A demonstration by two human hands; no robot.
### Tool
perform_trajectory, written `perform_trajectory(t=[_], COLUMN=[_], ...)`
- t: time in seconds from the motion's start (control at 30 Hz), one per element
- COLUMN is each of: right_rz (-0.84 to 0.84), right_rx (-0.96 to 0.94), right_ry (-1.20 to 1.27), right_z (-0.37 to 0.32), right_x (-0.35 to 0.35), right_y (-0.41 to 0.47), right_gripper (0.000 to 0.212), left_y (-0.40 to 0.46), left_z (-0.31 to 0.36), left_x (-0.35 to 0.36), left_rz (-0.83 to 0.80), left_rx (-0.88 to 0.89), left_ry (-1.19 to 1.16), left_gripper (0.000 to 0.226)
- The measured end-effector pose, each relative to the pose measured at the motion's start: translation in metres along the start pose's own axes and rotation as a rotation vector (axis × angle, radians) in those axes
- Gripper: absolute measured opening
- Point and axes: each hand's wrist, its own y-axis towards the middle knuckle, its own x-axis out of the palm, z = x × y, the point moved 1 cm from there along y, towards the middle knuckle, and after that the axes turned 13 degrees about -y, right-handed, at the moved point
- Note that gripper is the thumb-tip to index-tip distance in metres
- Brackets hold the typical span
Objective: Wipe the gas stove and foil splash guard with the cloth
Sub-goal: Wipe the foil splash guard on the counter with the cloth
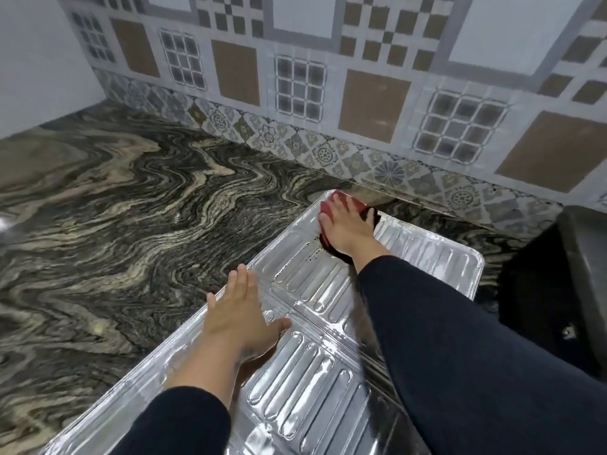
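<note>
The silver foil splash guard lies flat on the marbled countertop, running from the bottom left up toward the wall. My right hand presses flat with straight fingers on a red and black cloth at the guard's far corner. My left hand rests flat on the guard's left edge, fingers straight, thumb spread out onto the foil. The gas stove shows only as a dark body at the right edge.
The dark wavy-patterned countertop stretches to the left and back. A patterned tile wall rises right behind the guard's far end. A plain white wall closes the left corner.
</note>
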Motion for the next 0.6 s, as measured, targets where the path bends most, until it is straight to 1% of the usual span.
perform_trajectory(t=[0.1,0.23,0.33,0.4,0.5,0.57,0.6], right_rz=[0.022,0.023,0.0,0.021,0.047,0.044,0.057], right_rx=[-0.134,-0.225,-0.343,-0.419,-0.519,-0.521,-0.484], right_ry=[0.001,-0.018,-0.018,-0.028,-0.088,-0.133,-0.154], right_z=[-0.033,-0.053,-0.066,-0.064,-0.039,-0.019,-0.009], right_x=[0.003,0.01,0.014,0.017,0.02,0.019,0.02], right_y=[-0.013,-0.054,-0.092,-0.115,-0.133,-0.131,-0.126], right_gripper=[0.055,0.054,0.05,0.048,0.048,0.053,0.057], left_y=[0.0,0.001,-0.001,-0.003,-0.007,-0.008,-0.008], left_z=[0.001,0.002,0.001,0.001,0.002,0.003,0.003], left_x=[-0.001,-0.003,-0.003,-0.004,-0.007,-0.009,-0.008], left_rz=[-0.013,-0.024,-0.017,-0.016,-0.022,-0.032,-0.032], left_rx=[-0.016,-0.021,-0.009,0.0,0.0,0.0,-0.001], left_ry=[-0.014,-0.019,-0.029,-0.044,-0.055,-0.039,-0.031], left_gripper=[0.105,0.106,0.106,0.106,0.107,0.108,0.107])
